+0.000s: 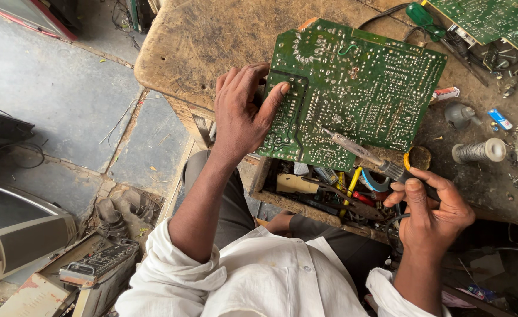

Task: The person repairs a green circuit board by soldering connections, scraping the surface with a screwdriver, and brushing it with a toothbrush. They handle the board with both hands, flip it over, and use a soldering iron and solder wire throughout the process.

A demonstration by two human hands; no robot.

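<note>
**Circuit board held for soldering at a workbench**

While the left hand [242, 111] grips the near left edge of a green circuit board [353, 94], thumb pressed on the solder side and fingers curled behind it, the board lies tilted over the worn wooden bench [200, 41], its lower edge overhanging an open drawer.

- Right hand [432, 208]: closed around the dark handle of a soldering iron [364, 154]; thumb and forefinger pinch the grip. The metal shaft runs up and left from the hand, with its tip resting on the board's lower middle.
- Drawer [329, 196]: just left of the right hand, below the board; packed with tools, among them a yellow-handled one and a red-handled one.
- Small round tin [418, 157]: just above the right hand, beside the iron's collar.
- Spool of solder wire [479, 151]: above and right of the right hand, lying on its side.
- Second green board [493, 20]: far above the right hand, at the bench's back corner, with a green-handled screwdriver [423, 16] near it.
- Loose screws and small parts: scattered right of the spool.
- Floor items: well left of the left hand, a grey casing [18, 232] and a remote control [97, 261].
</note>
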